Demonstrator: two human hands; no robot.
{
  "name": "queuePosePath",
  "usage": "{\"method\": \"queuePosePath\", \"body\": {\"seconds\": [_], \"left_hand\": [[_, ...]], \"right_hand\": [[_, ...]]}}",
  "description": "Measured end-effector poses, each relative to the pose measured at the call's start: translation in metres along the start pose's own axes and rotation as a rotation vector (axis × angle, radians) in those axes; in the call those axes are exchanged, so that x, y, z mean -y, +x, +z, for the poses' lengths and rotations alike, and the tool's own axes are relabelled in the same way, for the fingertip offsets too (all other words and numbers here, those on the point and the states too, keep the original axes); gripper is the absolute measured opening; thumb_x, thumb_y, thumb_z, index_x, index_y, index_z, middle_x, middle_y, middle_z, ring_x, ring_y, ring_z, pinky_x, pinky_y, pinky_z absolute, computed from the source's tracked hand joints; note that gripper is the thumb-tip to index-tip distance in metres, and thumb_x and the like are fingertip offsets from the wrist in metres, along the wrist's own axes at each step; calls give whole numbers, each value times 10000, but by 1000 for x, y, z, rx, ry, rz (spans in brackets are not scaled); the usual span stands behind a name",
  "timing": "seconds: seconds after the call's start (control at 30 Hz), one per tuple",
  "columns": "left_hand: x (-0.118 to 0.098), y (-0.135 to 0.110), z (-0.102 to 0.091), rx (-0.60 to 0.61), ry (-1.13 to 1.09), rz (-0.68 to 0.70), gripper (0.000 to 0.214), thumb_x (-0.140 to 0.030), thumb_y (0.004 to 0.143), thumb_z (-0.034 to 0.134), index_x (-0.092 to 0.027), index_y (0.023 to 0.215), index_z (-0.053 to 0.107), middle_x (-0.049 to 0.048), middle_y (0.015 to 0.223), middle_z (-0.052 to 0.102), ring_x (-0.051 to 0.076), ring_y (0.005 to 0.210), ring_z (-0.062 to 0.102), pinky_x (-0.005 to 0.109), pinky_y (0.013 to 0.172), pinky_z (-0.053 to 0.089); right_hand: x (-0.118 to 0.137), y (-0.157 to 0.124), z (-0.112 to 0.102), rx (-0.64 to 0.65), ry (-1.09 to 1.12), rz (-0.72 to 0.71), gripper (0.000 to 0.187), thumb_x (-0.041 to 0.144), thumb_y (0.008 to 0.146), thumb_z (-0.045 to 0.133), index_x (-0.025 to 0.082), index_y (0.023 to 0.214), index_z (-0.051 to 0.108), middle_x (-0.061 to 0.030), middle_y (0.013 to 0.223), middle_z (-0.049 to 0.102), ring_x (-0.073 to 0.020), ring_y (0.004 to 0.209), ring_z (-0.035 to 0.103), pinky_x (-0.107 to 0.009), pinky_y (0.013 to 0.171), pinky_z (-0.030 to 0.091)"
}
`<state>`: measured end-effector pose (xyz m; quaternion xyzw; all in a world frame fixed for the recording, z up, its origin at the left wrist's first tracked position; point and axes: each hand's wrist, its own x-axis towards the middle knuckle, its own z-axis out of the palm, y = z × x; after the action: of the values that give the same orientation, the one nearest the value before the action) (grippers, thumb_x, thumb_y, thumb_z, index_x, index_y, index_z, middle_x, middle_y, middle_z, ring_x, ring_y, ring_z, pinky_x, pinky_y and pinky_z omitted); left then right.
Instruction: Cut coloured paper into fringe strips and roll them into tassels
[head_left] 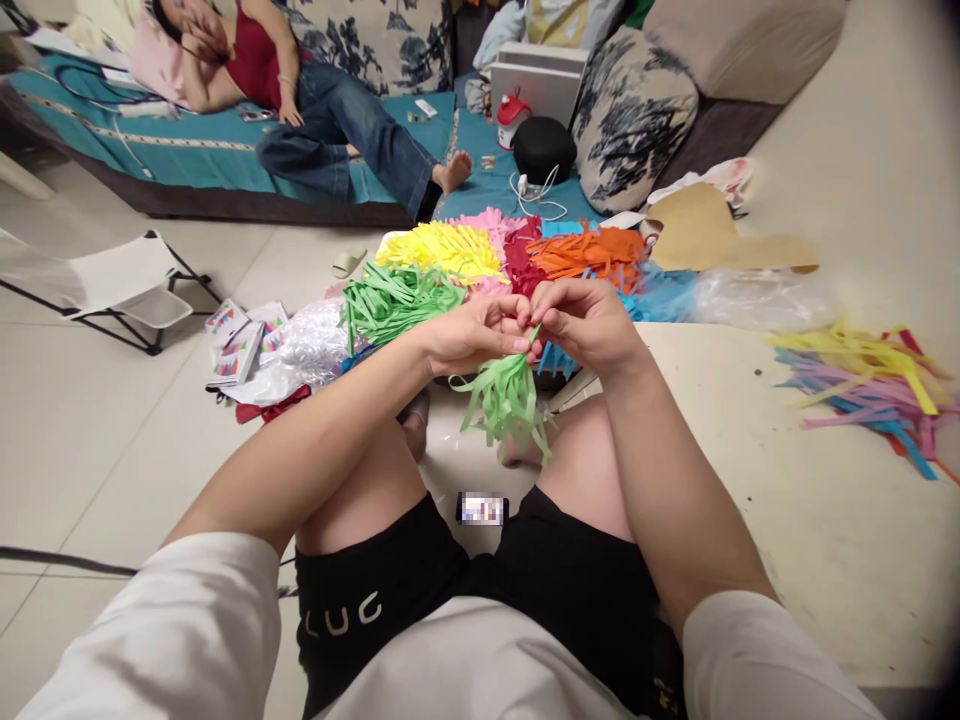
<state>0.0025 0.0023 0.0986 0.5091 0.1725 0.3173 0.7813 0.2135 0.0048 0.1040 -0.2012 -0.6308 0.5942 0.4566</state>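
Observation:
A light green paper tassel (504,405) hangs between my knees, its fringe of thin strips dangling down. My left hand (484,330) pinches it near the top, fingers closed. My right hand (581,318) meets the left one, its thumb and fingertips closed on the twisted upper end. The fingertips hide part of the tassel's neck. Just beyond my hands lie heaps of fringed tassels: green ones (401,300), yellow ones (442,250) and orange ones (589,252), with dark red ones (523,255) between.
A white table (697,430) at right holds loose coloured strips (874,385). Clear plastic bags (307,340) and printed packets (244,340) lie at left, near a folding stool (120,275). A phone (482,509) is below my hands. Someone reclines on the sofa (187,165).

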Motion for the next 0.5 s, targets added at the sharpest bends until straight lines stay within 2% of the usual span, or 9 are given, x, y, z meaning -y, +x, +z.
{"method": "queuePosePath", "body": {"seconds": [0.1,0.27,0.37,0.5], "left_hand": [[1,1,2,5,4,12,659,-393,562,1190,-176,872,651,-14,773,682,139,767,752,311,833,620],[3,1,7,-17,-26,13,710,-366,540,1194,-191,811,562,-59,745,558,132,760,739,314,815,645],[3,1,7,-5,-37,12,709,-355,545,1193,-185,798,553,-59,717,568,106,708,715,255,753,625],[4,3,-2,-2,25,6,641,-324,581,1178,-157,809,603,-26,720,666,96,685,726,193,718,609]], "right_hand": [[-2,0,-1,25,-18,-22,480,603,833,1029,175,835,812,-90,889,759,-176,619,722,-312,578,663],[-1,2,-3,-14,-72,-71,515,611,801,1049,169,764,788,-84,839,739,-166,710,730,-279,657,679],[4,2,-4,23,-37,-37,579,644,767,1060,160,732,744,-76,825,735,-159,712,732,-275,683,678],[6,3,-4,120,-48,70,672,751,754,1023,150,771,723,-68,827,749,-151,727,741,-246,683,651]]}}
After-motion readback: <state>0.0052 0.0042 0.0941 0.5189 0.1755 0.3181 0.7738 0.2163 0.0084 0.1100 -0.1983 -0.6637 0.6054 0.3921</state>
